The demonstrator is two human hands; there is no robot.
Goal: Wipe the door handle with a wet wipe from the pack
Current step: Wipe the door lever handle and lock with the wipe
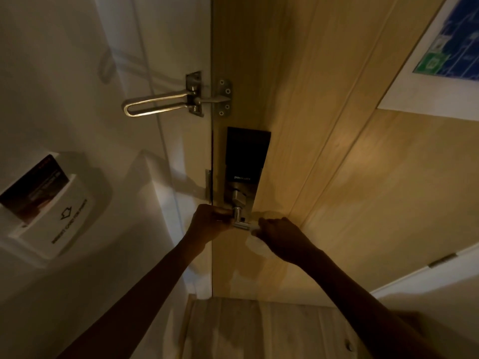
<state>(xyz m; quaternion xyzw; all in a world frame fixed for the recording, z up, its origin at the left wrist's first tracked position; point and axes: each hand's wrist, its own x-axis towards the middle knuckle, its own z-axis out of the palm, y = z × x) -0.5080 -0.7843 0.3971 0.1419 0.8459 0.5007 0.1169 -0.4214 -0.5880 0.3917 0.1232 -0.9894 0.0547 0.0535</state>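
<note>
The metal lever door handle (241,224) sticks out below a black lock plate (245,154) on the wooden door (350,177). My left hand (208,222) is closed around the handle's stem, at the door's edge. My right hand (281,235) grips a white wet wipe (255,240) and presses it onto the free end of the lever. Most of the wipe is hidden under my fingers. No pack of wipes shows in the view.
A swing-bar door guard (155,106) is mounted above the lock. A key-card holder with a card in it (49,203) hangs on the white wall at left. A framed plan (451,42) is on the door at upper right. Wooden floor (259,330) lies below.
</note>
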